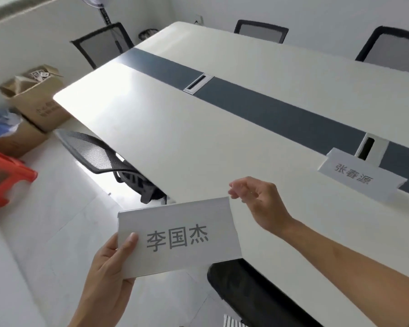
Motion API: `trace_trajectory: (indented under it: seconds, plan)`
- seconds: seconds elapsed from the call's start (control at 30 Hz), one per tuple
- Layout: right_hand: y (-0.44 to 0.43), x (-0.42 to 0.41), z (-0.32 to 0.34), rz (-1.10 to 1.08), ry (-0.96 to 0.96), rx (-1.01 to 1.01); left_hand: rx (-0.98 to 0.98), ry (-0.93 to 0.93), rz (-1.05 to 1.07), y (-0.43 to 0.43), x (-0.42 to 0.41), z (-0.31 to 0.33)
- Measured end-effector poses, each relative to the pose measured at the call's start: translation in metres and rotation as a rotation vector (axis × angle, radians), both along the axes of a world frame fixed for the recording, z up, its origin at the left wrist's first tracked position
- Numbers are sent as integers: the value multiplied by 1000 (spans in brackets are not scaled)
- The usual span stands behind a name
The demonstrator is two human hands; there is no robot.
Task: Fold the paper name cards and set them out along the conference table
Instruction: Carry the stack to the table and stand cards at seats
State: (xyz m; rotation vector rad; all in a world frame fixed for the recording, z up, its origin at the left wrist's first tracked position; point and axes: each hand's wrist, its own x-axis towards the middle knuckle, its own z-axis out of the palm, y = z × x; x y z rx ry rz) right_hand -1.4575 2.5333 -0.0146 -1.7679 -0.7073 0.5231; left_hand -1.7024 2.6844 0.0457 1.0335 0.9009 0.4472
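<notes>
My left hand grips a folded white name card by its left edge, thumb on the printed face, holding it up in front of the near edge of the long white conference table. The card bears three dark characters and has a fold along its top. My right hand hovers just past the card's top right corner, fingers loosely curled, and I cannot tell whether the fingertips touch the paper. A second folded name card stands on the table at the right, beside the dark centre strip.
Black mesh chairs stand around the table: one tucked in at the near left, others along the far side. Cardboard boxes and a red plastic stool sit on the floor at the left. Two cable hatches break the centre strip.
</notes>
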Motion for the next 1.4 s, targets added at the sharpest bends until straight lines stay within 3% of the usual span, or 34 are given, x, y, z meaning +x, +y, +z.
trace_trajectory:
  seconds: [0.37, 0.63, 1.0, 1.17, 1.4]
  plan:
    - [124, -222, 25, 249, 326, 117, 18, -23, 129, 106, -197, 3]
    - [236, -320, 27, 469, 477, 10, 35, -49, 310, 183, -307, -1]
    - [434, -329, 12, 454, 521, 22, 405, 298, 493, 361, -323, -39]
    - [530, -321, 14, 439, 614, -3, 238, 228, 436, 460, -316, -29]
    - [642, -307, 25, 344, 641, 4, 174, 143, 300, 588, -294, -18]
